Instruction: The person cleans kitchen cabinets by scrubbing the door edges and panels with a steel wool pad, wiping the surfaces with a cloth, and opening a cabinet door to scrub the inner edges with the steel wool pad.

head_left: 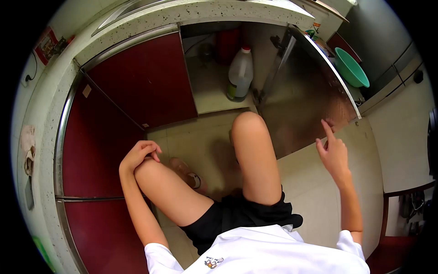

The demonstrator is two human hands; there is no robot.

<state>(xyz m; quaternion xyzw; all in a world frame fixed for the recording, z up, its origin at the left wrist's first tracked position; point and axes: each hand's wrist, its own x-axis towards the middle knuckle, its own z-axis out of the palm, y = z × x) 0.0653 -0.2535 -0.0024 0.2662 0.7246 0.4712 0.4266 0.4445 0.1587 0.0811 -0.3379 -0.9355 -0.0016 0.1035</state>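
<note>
My left hand [142, 153] rests on my left knee with its fingers loosely bent and nothing in it. Off to the right, my right hand [334, 154] is raised beside the open cabinet door [303, 98]. Its index finger points at the door's lower edge, and the thumb stands apart; whether the fingertip touches the door I cannot tell. Inside the open cabinet, a clear plastic jug [241, 75] with a red cap stands upright on the pale shelf [207, 98]. A dark red container [226, 45] stands in shadow behind it.
A closed dark red cabinet door [143, 80] is left of the opening. Above runs a speckled countertop [219, 13]. A green basin [351, 67] leans at the upper right, near a grey appliance [383, 41]. My knees are in front of the cabinet, over the tiled floor [315, 182].
</note>
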